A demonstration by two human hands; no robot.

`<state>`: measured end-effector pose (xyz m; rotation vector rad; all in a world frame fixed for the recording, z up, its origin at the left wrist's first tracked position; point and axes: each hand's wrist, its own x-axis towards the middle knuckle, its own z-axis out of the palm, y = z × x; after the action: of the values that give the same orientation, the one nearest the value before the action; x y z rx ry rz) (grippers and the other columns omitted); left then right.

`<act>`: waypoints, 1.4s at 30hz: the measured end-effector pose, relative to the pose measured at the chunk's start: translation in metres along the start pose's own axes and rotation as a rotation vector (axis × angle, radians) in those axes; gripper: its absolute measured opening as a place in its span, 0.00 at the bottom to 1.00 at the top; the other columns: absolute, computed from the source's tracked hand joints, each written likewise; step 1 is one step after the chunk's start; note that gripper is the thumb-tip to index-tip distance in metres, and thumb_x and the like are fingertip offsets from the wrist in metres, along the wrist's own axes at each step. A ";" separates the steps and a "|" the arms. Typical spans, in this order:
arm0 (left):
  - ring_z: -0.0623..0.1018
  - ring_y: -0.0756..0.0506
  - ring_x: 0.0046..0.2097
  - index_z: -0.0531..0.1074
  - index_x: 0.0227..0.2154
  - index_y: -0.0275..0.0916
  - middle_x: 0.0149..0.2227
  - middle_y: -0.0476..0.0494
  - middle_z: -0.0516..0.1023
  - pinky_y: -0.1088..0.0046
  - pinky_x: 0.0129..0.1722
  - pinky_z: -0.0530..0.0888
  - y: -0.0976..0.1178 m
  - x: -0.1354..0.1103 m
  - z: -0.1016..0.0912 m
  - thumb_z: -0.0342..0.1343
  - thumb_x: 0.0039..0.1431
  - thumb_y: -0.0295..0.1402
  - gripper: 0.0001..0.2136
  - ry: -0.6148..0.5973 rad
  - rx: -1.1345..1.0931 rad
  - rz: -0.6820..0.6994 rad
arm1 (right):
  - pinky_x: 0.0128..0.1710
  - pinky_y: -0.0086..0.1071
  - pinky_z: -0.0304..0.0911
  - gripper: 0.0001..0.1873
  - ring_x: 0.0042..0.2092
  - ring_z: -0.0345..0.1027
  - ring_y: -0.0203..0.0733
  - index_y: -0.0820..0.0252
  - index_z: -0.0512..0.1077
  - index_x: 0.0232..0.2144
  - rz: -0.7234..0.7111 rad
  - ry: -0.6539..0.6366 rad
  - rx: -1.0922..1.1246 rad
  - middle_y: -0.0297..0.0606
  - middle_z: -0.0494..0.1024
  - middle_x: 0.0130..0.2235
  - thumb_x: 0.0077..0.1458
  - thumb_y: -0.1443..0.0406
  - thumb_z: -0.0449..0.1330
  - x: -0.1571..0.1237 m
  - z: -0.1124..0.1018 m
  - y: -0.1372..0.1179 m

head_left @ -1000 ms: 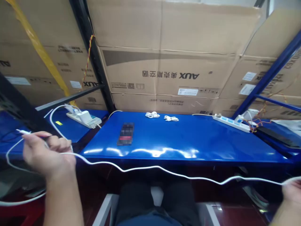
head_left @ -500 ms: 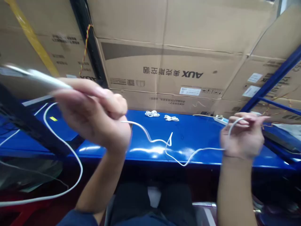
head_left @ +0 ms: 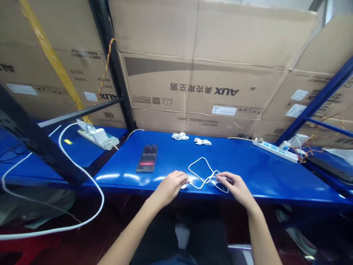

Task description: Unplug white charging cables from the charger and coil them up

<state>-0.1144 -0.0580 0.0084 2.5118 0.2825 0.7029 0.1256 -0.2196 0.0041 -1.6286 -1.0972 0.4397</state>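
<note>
A thin white cable (head_left: 200,170) lies in loose loops on the blue table (head_left: 248,165) near its front edge. My left hand (head_left: 171,186) pinches one end of the cable at the left of the loops. At the right of the loops my right hand (head_left: 234,186) pinches another part of the same cable. Both hands rest low on the table top, close together. A dark phone-like object (head_left: 148,158) lies flat to the left of my hands.
Two coiled white cables (head_left: 180,136) (head_left: 202,141) lie at the table's back. White power strips sit at the back left (head_left: 96,135) and back right (head_left: 274,149). Cardboard boxes (head_left: 204,73) wall the rear. A thick white cord (head_left: 82,176) hangs at the left.
My hands were spread wide with the cable stretched between them, then raised. Now both are down on the table close together, and the cable lies gathered in loops between them.
</note>
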 end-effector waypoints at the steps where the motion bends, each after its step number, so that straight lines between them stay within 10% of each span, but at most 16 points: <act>1: 0.79 0.41 0.47 0.79 0.43 0.41 0.44 0.41 0.82 0.65 0.48 0.76 -0.004 0.000 0.000 0.48 0.72 0.33 0.13 0.000 0.024 -0.013 | 0.38 0.40 0.71 0.23 0.37 0.77 0.51 0.57 0.82 0.36 0.000 0.014 -0.026 0.43 0.83 0.36 0.55 0.45 0.64 -0.002 -0.002 0.003; 13: 0.79 0.41 0.53 0.79 0.46 0.40 0.49 0.42 0.82 0.62 0.55 0.74 -0.015 0.000 0.010 0.49 0.72 0.33 0.13 0.060 0.142 -0.053 | 0.25 0.32 0.56 0.13 0.23 0.62 0.42 0.55 0.73 0.39 0.003 0.170 -0.502 0.29 0.68 0.20 0.63 0.57 0.51 -0.003 0.005 0.022; 23: 0.79 0.41 0.50 0.79 0.44 0.40 0.47 0.43 0.83 0.61 0.53 0.75 -0.016 0.000 0.015 0.48 0.72 0.32 0.13 0.078 0.188 -0.030 | 0.38 0.37 0.63 0.22 0.47 0.68 0.54 0.57 0.76 0.50 0.045 0.209 -0.932 0.49 0.73 0.48 0.66 0.51 0.51 -0.017 0.026 0.012; 28: 0.79 0.41 0.51 0.78 0.44 0.39 0.47 0.41 0.83 0.61 0.53 0.75 -0.015 0.001 0.015 0.48 0.72 0.32 0.13 0.079 0.199 -0.032 | 0.37 0.36 0.63 0.17 0.47 0.70 0.54 0.59 0.72 0.49 0.101 0.198 -1.011 0.50 0.76 0.46 0.69 0.60 0.48 -0.016 0.029 0.006; 36: 0.80 0.40 0.50 0.78 0.43 0.39 0.47 0.40 0.83 0.61 0.52 0.75 -0.014 0.002 0.015 0.47 0.72 0.31 0.13 0.072 0.211 -0.035 | 0.30 0.36 0.63 0.19 0.31 0.76 0.50 0.58 0.71 0.46 0.211 0.041 -0.980 0.44 0.79 0.30 0.69 0.55 0.46 0.001 0.030 -0.006; 42: 0.79 0.40 0.50 0.78 0.43 0.38 0.47 0.40 0.83 0.61 0.52 0.75 -0.013 0.000 0.015 0.47 0.72 0.31 0.12 0.069 0.218 -0.041 | 0.33 0.32 0.69 0.20 0.35 0.77 0.45 0.54 0.74 0.49 0.013 -0.143 -0.899 0.38 0.82 0.35 0.69 0.64 0.43 0.008 0.001 -0.006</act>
<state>-0.1066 -0.0536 -0.0093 2.6812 0.4557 0.7806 0.1263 -0.2125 0.0108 -2.4019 -1.5124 0.0473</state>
